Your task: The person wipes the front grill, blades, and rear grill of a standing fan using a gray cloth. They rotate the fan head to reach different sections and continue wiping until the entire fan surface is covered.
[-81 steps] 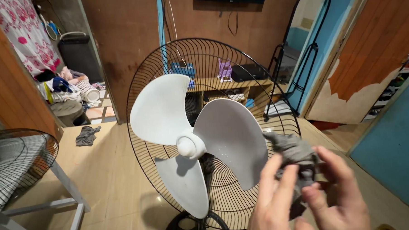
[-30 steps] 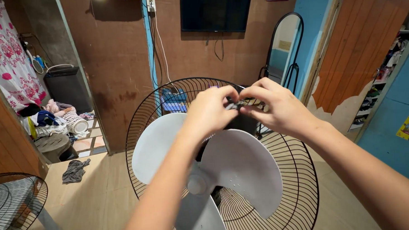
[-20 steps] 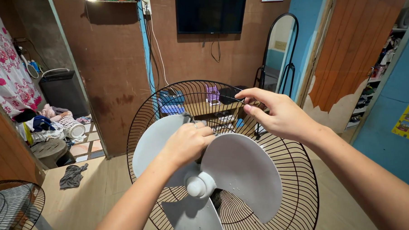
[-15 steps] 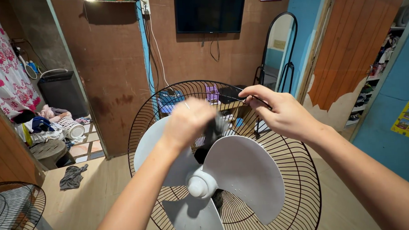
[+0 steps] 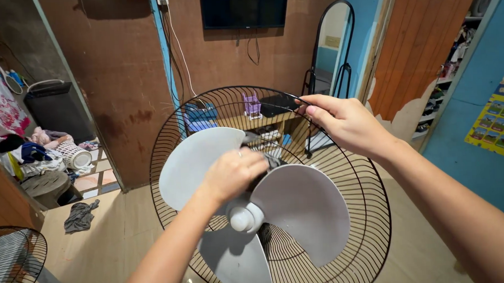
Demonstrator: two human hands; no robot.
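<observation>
A standing fan faces me with its front cover off: three pale grey blades on a round hub, backed by a black wire grille. My left hand is closed on a dark grey cloth and presses it between two blades, just above the hub. My right hand grips the grille's top rim with its fingers curled around the wire.
A second black wire grille lies at the lower left. Clothes and a basket sit on the floor at left. Behind the fan are a low wooden shelf, a wall-mounted screen and a standing mirror.
My left hand has come down from the grille's top to the blades near the hub, carrying the cloth. My right hand has stayed on the top rim.
</observation>
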